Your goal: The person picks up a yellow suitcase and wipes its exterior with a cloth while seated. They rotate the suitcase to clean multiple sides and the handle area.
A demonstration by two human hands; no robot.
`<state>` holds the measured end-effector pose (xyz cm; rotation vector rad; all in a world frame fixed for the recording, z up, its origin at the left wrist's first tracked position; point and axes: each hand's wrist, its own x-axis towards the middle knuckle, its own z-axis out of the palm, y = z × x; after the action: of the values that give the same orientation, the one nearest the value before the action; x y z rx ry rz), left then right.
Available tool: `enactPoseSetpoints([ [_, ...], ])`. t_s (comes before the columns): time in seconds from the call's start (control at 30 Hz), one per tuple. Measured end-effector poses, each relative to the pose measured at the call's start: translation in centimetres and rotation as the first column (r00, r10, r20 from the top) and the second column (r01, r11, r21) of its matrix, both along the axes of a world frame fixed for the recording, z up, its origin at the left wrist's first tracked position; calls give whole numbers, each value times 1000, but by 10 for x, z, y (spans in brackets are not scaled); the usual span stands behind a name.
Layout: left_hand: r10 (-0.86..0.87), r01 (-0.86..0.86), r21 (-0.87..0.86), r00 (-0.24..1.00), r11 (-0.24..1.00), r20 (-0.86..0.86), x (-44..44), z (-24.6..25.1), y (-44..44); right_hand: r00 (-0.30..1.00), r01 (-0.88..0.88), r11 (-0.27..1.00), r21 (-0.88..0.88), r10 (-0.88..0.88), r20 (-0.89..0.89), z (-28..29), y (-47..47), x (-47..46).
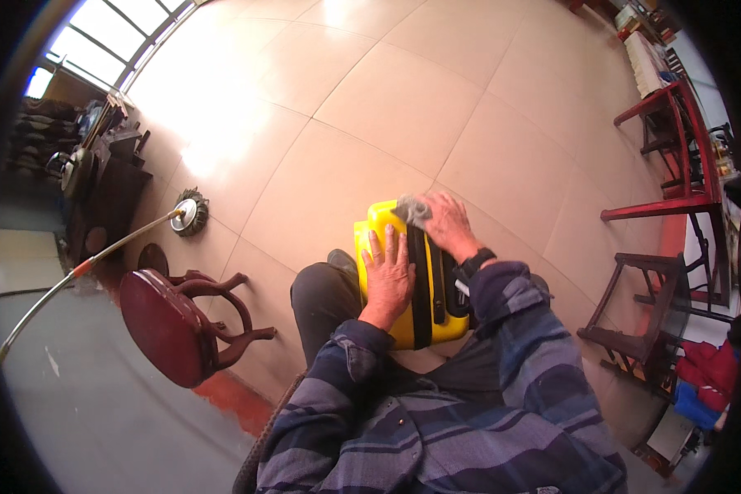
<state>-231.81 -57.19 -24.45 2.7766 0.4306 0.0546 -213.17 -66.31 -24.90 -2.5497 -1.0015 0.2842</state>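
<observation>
A yellow hard-shell suitcase [386,213] with black trim stands between my knees on the tiled floor. My left hand [390,272] rests on its yellow face with the fingers spread apart and nothing in the grasp. At the far right corner of the case, my right hand [447,222] holds a grey cloth [413,210] against the surface. The black zip band [421,296] runs along the case between the two hands. My right forearm hides part of the side with the black handle.
To my left lies a tipped round wooden stool [163,327], beside a mop [188,213] with a long metal handle. Dark furniture [108,179] lines the left wall. On the right are a red wooden frame [685,148], a dark wooden stool [648,309] and red cloth [707,373].
</observation>
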Motion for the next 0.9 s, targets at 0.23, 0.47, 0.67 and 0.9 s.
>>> enactPoseSetpoints([
  [0.23, -13, 13, 3, 1000, 1000, -29, 1, 0, -3, 875, 321, 946, -48, -316, -366, -37, 8, 75],
  [0.47, -57, 56, 65, 998, 996, 3, 3, -4, -3, 979, 201, 962, 183, -200, -23, -16, -11, 6],
  [0.67, -147, 148, 50, 989, 988, -13, 3, -14, 6, 962, -20, 989, 149, -22, 271, 6, -50, -58],
  [0.9, -482, 479, 51, 871, 876, 97, 17, -32, 37, 929, -193, 981, -17, 189, 319, 13, -102, -146],
])
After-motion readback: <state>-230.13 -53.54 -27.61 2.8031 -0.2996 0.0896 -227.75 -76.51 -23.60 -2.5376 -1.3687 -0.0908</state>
